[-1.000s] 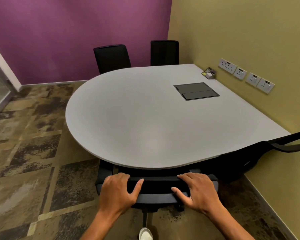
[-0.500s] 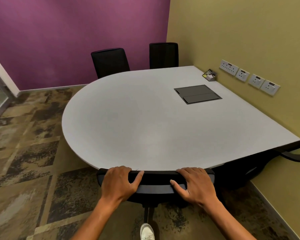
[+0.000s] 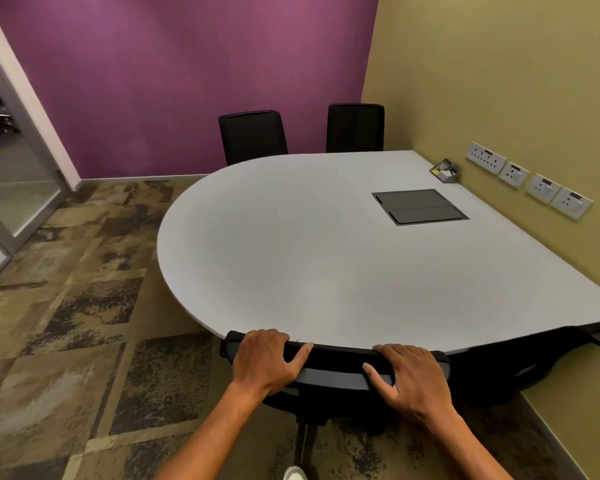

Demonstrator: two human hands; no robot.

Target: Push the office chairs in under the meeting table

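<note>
Both forearms bare — no sleeves, no watch/rings seen. White shoe (image 3: 295, 473) toe at btm edge.

Two chairs (image 3: 302, 133) behind table (image 3: 291, 254), near chair (image 3: 336, 368) at its front edge, sockets (image 3: 527, 181) right

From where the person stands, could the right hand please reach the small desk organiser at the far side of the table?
Probably not without stepping round. The right hand grips the near chair's backrest, and the desk organiser sits by the wall sockets, across the whole bare tabletop. Nothing blocks the way; it just looks too far.
</note>
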